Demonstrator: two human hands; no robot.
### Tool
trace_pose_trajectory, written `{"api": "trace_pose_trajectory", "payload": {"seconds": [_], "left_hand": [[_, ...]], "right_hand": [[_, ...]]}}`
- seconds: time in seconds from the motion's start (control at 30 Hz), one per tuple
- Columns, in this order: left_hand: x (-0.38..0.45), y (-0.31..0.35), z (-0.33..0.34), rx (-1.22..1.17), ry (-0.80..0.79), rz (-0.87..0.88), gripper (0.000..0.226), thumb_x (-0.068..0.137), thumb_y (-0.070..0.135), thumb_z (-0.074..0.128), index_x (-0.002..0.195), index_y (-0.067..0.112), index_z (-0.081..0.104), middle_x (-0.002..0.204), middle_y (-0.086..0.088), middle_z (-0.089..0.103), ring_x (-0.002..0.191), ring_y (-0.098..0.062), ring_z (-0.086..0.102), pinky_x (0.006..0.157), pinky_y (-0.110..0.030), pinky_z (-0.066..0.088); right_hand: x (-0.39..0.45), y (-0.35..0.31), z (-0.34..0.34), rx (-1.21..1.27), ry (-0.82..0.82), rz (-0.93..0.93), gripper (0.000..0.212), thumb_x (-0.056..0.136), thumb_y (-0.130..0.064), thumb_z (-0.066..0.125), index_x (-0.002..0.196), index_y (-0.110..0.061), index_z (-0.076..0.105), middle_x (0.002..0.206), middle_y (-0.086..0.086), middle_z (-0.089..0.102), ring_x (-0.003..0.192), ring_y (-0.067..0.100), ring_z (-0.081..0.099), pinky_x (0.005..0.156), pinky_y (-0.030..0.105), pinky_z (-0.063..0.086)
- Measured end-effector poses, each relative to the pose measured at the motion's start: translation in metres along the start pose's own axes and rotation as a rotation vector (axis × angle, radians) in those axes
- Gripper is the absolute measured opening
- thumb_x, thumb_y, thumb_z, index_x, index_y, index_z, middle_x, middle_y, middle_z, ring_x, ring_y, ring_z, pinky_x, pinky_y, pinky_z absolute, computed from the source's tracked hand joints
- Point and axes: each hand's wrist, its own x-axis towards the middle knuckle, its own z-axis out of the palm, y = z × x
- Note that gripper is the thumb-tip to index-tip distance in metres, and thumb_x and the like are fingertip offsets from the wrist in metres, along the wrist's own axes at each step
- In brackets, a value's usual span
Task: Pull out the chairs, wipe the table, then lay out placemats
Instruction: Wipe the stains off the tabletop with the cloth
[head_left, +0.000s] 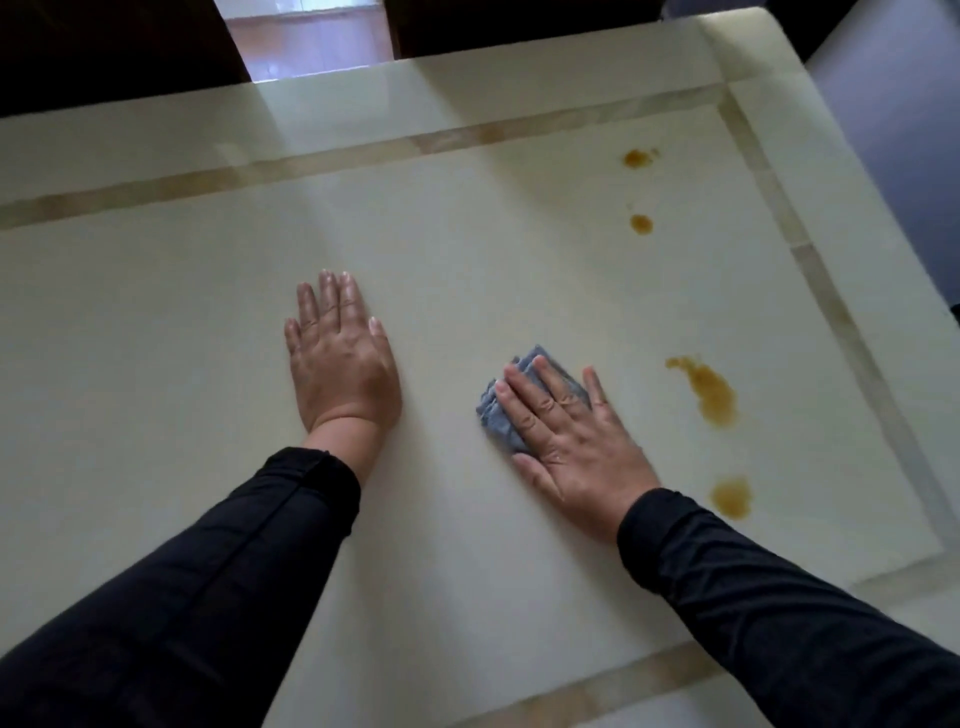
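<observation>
— The cream bench (467, 234) has brown stains (709, 392) beyond my right hand (566, 441), yes?

— Yes. That hand presses flat on the blue cloth (501, 418); my left hand (343, 364) rests flat, empty. I should sweep outward, pressing firmly.

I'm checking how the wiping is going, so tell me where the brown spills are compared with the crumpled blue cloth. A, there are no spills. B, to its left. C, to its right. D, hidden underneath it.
C: all four brown spills lie on the cream table to the right of the crumpled blue cloth pressed under the right hand.
</observation>
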Motion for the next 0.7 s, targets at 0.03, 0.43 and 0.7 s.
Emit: {"api": "trace_pose_trajectory", "payload": {"seconds": [0.03, 0.43, 0.7], "left_hand": [[-0.001, 0.001, -0.001, 0.034, -0.013, -0.014, 0.059, 0.105, 0.033, 0.023, 0.16, 0.018, 0.011, 0.168, 0.0, 0.005, 0.154, -0.022, -0.001, 0.123, -0.045, 0.001], [-0.142, 0.096, 0.015, 0.022, -0.212, 0.134, 0.061, 0.106, 0.035, 0.014, 0.157, 0.016, -0.013, 0.165, -0.003, -0.02, 0.151, -0.021, -0.018, 0.124, -0.041, -0.004], [-0.169, 0.112, 0.034, -0.026, -0.142, 0.1, 0.066, 0.1, 0.04, 0.007, 0.158, 0.015, -0.01, 0.165, -0.002, -0.02, 0.151, -0.018, -0.021, 0.123, -0.04, -0.01]], "right_hand": [[-0.009, 0.011, 0.003, -0.012, 0.004, -0.005, 0.066, 0.101, -0.051, 0.025, 0.16, -0.023, 0.012, 0.167, -0.004, 0.004, 0.154, 0.022, 0.0, 0.121, 0.058, 0.003], [-0.125, -0.004, 0.028, -0.069, 0.047, -0.037, 0.068, 0.098, -0.051, 0.032, 0.159, -0.021, 0.021, 0.166, 0.0, 0.015, 0.153, 0.025, 0.014, 0.115, 0.065, 0.011], [-0.128, 0.04, 0.03, -0.004, 0.094, 0.214, 0.067, 0.1, -0.051, 0.026, 0.159, -0.021, 0.016, 0.168, -0.002, 0.008, 0.154, 0.023, 0.007, 0.115, 0.064, 0.014]]}}
